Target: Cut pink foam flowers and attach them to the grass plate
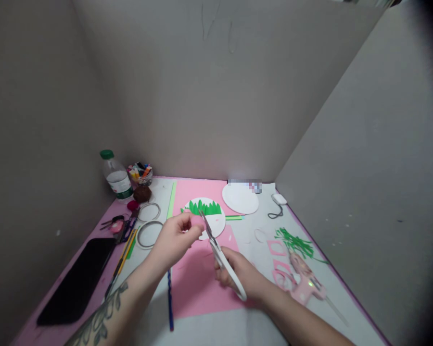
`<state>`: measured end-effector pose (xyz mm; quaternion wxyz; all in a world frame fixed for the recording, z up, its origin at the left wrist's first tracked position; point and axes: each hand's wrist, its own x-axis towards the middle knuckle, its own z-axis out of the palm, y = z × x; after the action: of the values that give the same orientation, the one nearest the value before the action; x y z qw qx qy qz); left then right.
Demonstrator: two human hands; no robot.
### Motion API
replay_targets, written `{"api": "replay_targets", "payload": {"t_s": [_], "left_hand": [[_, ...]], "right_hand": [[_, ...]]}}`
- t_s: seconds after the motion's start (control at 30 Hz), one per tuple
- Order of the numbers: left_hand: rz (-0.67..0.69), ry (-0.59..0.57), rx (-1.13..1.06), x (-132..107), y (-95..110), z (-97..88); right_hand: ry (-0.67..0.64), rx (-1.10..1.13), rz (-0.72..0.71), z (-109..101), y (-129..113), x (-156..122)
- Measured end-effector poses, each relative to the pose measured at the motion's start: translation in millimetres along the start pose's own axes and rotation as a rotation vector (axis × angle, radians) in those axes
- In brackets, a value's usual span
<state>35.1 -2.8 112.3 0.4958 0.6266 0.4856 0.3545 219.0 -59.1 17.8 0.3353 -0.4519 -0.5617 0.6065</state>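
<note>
Desk [209, 331] is boxed in by grey walls, with a big pink paper sheet [198, 283] across the middle. A black phone [79, 278] lies by the left edge, and a paper plate [216, 226] with green paper grass on it sits toward the back. The right hand [241, 278] grips white-handled scissors [218, 252] above the sheet, with the blades right at a small pink scrap [197, 222] pinched in the left hand [175, 240].

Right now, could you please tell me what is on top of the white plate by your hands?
Jagged green paper lies along the plate's far half. The left hand, pinching pink paper, and scissors cover its near edge.
</note>
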Motion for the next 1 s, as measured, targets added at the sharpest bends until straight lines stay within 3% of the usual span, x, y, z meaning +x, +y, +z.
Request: {"api": "replay_targets", "payload": {"t_s": [1.0], "left_hand": [[0.005, -0.038, 0.080, 0.1, 1.6, -1.0]], "right_hand": [[0.015, -0.025, -0.023, -0.6, 2.0, -0.4]]}}
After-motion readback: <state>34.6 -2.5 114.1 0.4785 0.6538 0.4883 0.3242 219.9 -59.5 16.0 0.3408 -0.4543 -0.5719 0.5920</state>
